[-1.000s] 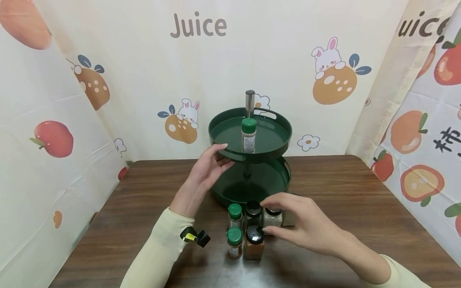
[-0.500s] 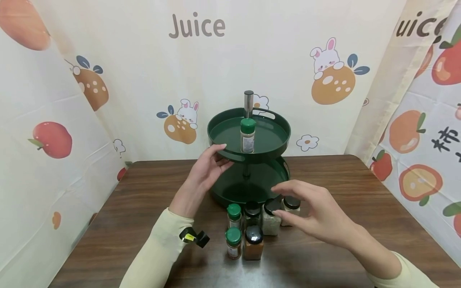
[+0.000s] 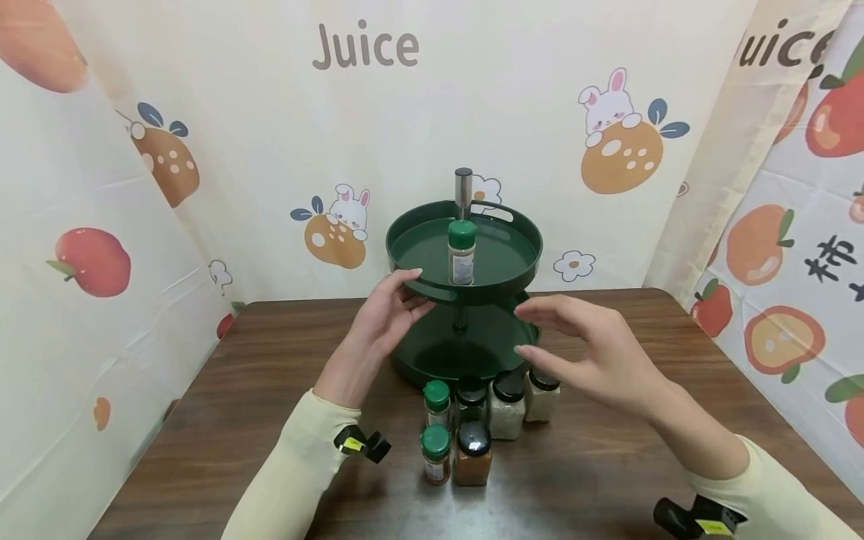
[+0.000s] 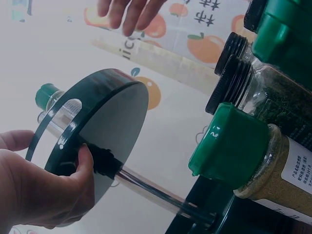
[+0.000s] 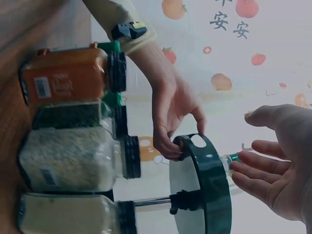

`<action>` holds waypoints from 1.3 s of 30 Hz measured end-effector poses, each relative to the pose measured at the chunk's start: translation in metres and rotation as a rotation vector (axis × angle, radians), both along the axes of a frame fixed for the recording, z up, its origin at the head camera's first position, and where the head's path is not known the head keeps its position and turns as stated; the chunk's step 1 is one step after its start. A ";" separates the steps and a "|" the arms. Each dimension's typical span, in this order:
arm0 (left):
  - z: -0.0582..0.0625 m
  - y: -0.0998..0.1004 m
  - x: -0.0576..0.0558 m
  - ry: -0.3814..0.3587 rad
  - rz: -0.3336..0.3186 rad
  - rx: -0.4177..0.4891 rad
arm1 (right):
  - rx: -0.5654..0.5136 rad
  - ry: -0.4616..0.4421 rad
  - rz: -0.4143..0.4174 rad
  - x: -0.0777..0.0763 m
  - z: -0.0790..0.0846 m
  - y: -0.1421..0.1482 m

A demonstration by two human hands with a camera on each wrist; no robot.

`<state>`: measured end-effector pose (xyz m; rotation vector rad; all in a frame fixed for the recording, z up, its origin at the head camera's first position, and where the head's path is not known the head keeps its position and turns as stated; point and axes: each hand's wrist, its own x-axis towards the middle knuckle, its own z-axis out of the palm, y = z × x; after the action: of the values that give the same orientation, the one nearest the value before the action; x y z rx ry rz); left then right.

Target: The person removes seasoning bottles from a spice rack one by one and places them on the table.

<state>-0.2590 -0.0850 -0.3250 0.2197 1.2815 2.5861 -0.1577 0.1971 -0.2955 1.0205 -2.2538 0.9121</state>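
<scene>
My left hand [image 3: 385, 319] grips the rim of the upper tier of a dark green two-tier tray stand [image 3: 513, 289]. Its thumb lies at the rim's top, and the fingers go underneath, as the left wrist view also shows. A green-capped spice bottle [image 3: 462, 255] stands upright on that upper tier. Right of the stand, my right hand [image 3: 594, 356] is in the air with thumb and fingers spread apart, holding nothing. It is above a black-capped jar of pale powder [image 3: 542, 397] and a jar of pale flakes [image 3: 506, 409].
In front of the stand are more spice containers: a jar with dark green contents [image 3: 470, 401], a jar of orange-brown spice [image 3: 473, 457] and two green-capped bottles, one in front [image 3: 435, 455]. They stand close together on the wooden table [image 3: 270, 390]. A printed curtain hangs behind.
My right hand has risen and shifted right, away from the jars, which now show more fully. The left hand keeps its hold on the upper tier.
</scene>
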 end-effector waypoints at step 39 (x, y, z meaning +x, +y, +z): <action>-0.001 0.000 0.001 0.005 -0.011 -0.013 | -0.052 -0.348 0.024 -0.109 0.043 -0.050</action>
<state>-0.2578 -0.0849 -0.3260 0.2306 1.2947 2.5695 -0.2668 0.1469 -0.2527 0.9245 -2.4853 1.2325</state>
